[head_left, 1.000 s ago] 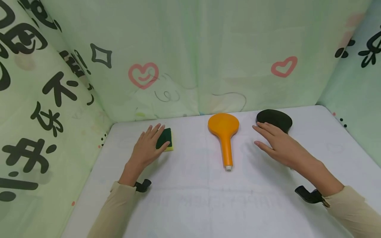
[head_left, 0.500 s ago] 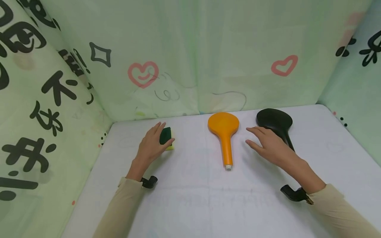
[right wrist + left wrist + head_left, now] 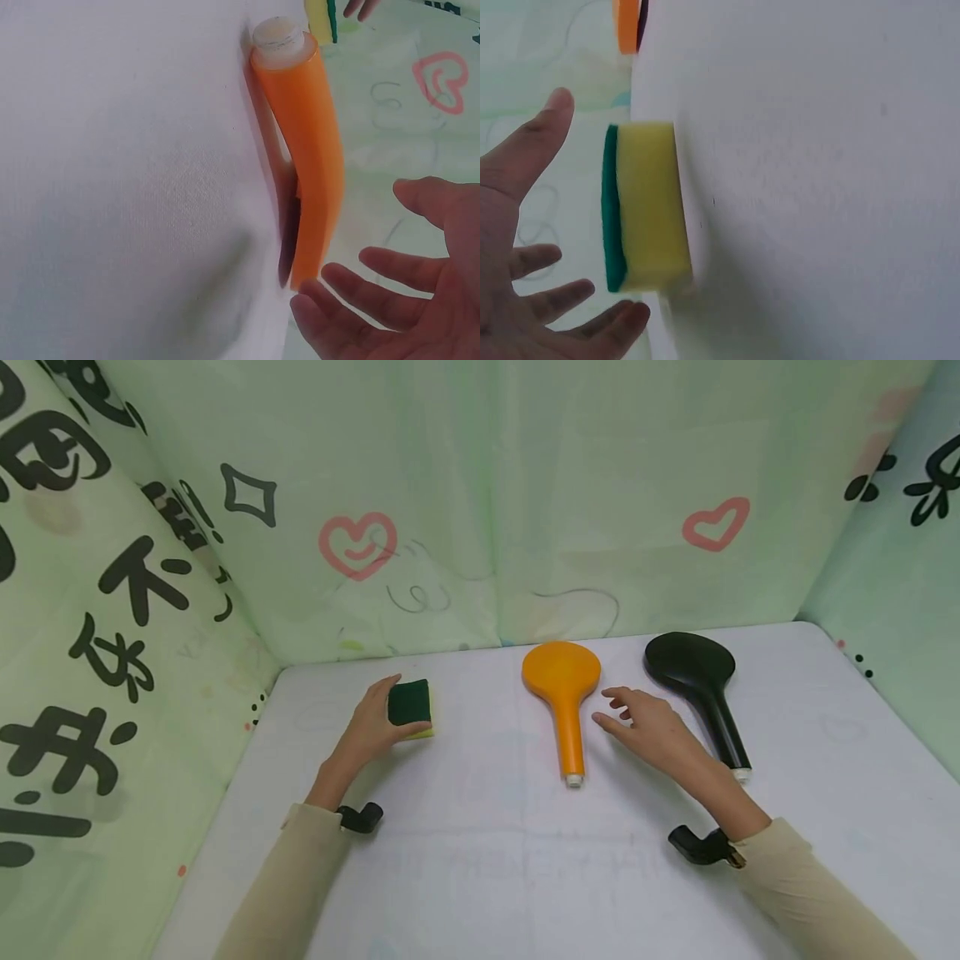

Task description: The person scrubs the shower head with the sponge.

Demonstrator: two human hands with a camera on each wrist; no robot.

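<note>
A sponge (image 3: 408, 702), green on top and yellow below, lies at the left of the white table. Around its left side is my left hand (image 3: 367, 727), thumb and fingers spread; the left wrist view shows a gap between this hand (image 3: 525, 262) and the sponge (image 3: 652, 206). My right hand (image 3: 656, 731) hovers just right of the orange paddle-shaped object (image 3: 562, 677), fingers slightly bent and holding nothing. In the right wrist view the hand (image 3: 405, 277) is beside the orange object (image 3: 311, 142), whose white end cap points up the frame.
A black paddle-shaped object (image 3: 690, 660) lies right of the orange one, its handle partly behind my right forearm. The white table (image 3: 480, 860) meets green printed curtains (image 3: 480, 485) at the back and both sides.
My right hand has moved left from over the black object to beside the orange one. The left hand has lowered around the sponge, uncovering more of its green top. The objects have not moved.
</note>
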